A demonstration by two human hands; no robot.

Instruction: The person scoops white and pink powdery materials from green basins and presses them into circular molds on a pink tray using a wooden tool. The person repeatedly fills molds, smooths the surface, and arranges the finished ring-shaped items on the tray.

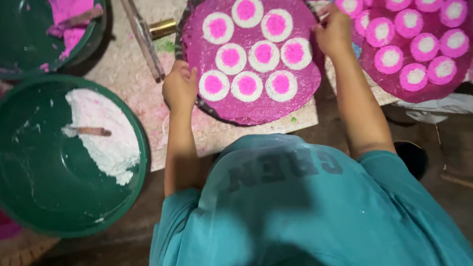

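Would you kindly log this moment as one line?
left hand: grips tray left rim | right hand: grips right rim | tray: pink powder, white-pink discs | green basin: white powder

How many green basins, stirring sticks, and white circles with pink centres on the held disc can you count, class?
Green basins: 2
Stirring sticks: 2
White circles with pink centres on the magenta disc: 9
Total: 13

A magenta round tray (254, 103) is patterned with white circles centred pink; beside it, green basins (14, 158) are seen.
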